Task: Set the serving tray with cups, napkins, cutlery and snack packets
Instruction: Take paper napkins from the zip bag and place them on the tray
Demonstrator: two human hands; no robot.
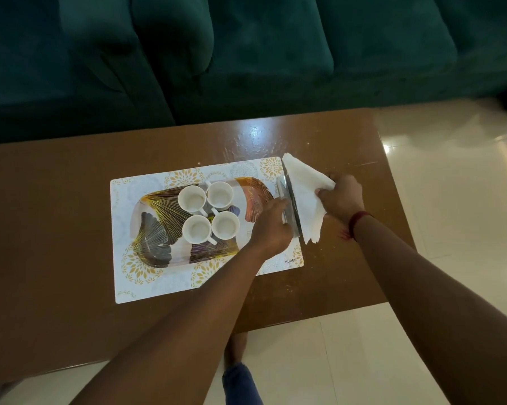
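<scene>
A leaf-patterned serving tray (156, 244) lies on a white and gold placemat (147, 283). Several white cups (191, 199) stand together in the tray's middle. At the tray's right end my left hand (271, 229) grips a shiny metal napkin holder (289, 204). My right hand (341, 197) pinches white paper napkins (303, 185) that stick out of the holder to the right. No cutlery or snack packets show.
The brown table (56, 229) ends just right of my right hand, with pale floor tiles (451, 200) beyond. A dark green sofa (246, 54) runs along the table's far side. My foot and jeans leg (240, 375) stand at the near edge.
</scene>
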